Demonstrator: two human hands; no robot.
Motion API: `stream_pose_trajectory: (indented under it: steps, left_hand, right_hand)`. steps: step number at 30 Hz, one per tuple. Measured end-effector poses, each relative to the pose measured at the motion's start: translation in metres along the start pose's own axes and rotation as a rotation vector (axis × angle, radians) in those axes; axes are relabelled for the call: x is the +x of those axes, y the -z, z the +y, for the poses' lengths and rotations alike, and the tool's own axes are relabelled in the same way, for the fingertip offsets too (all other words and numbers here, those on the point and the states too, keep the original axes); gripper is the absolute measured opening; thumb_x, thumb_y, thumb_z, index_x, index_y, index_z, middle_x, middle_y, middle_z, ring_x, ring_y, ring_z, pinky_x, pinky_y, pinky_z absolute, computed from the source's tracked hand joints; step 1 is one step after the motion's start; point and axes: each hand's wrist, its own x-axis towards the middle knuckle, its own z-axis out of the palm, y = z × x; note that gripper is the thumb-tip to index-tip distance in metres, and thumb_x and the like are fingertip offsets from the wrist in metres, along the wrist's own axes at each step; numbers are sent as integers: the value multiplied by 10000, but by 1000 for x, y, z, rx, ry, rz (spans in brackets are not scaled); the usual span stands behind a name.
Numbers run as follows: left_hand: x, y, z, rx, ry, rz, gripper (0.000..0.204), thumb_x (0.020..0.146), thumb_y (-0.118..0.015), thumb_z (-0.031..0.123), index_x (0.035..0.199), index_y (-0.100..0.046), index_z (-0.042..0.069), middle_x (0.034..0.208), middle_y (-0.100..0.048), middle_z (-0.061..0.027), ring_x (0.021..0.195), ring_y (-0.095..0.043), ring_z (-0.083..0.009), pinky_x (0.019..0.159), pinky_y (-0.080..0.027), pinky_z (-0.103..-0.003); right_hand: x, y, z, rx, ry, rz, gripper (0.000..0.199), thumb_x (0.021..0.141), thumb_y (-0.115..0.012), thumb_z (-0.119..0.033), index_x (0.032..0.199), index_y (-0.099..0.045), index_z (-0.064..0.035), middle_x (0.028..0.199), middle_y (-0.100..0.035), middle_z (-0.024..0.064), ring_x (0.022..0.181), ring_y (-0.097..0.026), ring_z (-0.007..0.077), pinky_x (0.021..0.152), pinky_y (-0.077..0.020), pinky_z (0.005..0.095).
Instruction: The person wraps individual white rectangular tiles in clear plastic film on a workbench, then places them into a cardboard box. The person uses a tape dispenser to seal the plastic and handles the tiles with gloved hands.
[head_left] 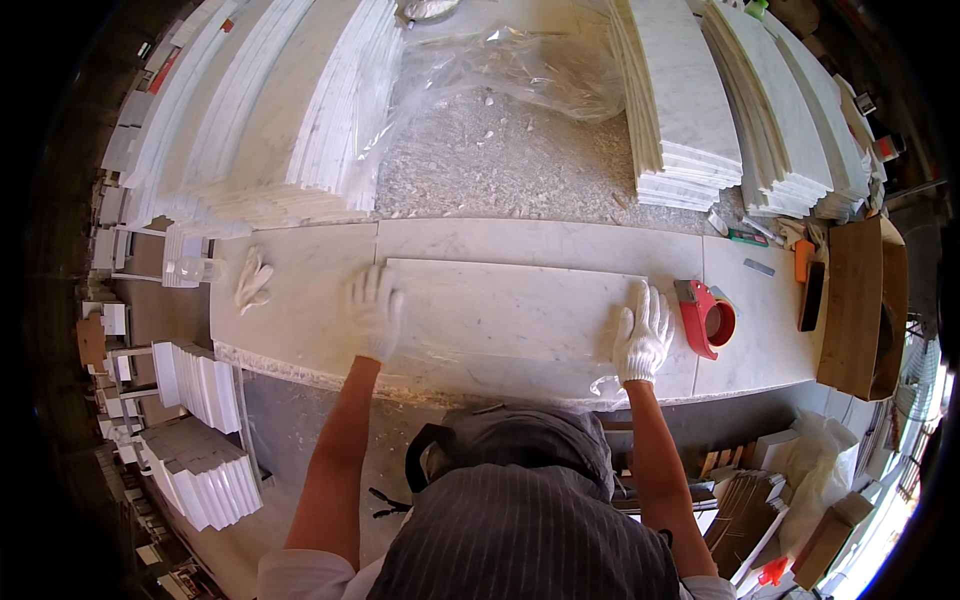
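A rectangular white marble slab (515, 310) with grey veining lies flat on the stone-topped bench. My left hand (375, 312), in a white knit glove and smeared by motion, is at its left end with the fingers spread. At the right end, my gloved right hand (645, 335) rests with straight fingers along the slab's edge. Clear plastic film (605, 385) shows at the slab's near edge by my right wrist. Just right of that hand stands a red tape dispenser (708, 320).
A loose white glove (254, 278) and a clear plastic bottle (190, 268) lie at the bench's left. A cardboard box (850, 300) stands at the right end. Beyond the bench rise marble stacks (690, 90), with crumpled plastic film (500, 75) between them.
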Motion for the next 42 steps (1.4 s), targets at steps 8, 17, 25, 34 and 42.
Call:
stream_pose_trajectory:
  steps: [8, 17, 25, 34, 42]
  left_hand:
    - [-75, 41, -28, -144, 452, -175, 520, 931, -649, 401, 1245, -624, -13, 1353, -563, -236, 1231, -507, -423, 1062, -395, -494]
    - [-122, 37, 31, -487, 769, -173, 429, 751, -796, 352, 1007, -732, 14, 1324, -589, -215, 1191, -536, -404, 1033, -434, -468]
    - [-125, 33, 9, -373, 608, -176, 223, 740, -774, 245, 805, -754, 32, 1219, -647, -177, 1166, -549, -396, 996, -457, -473]
    - [-118, 24, -20, -405, 522, -217, 219, 738, -777, 226, 777, -723, 17, 1060, -656, -194, 1009, -591, -396, 887, -483, -488]
    - [-108, 39, -12, -326, 440, -245, 208, 753, -775, 234, 772, -737, 31, 1018, -662, -183, 989, -592, -382, 879, -473, -470]
  right_hand:
    - [0, 1, -1, 21, 12, 10, 559, 1018, -496, -346, 1527, -442, -119, 1525, -471, 156, 1432, -388, 352, 1203, -250, 494]
    - [0, -1, 1, 10, 6, 0, 573, 1018, -495, -348, 1540, -425, -124, 1532, -462, 156, 1442, -374, 354, 1203, -247, 495]
    - [-7, -1, -2, -29, -12, -5, 577, 1024, -484, -389, 1521, -448, -98, 1536, -466, 151, 1452, -373, 350, 1217, -217, 500]
    - [-27, -10, -2, -34, -39, 57, 585, 1017, -498, -394, 1505, -465, -72, 1531, -471, 167, 1448, -379, 363, 1221, -213, 505]
    - [-27, -6, -5, -14, -53, 68, 580, 1006, -522, -383, 1492, -482, -69, 1516, -484, 178, 1430, -399, 373, 1209, -234, 513]
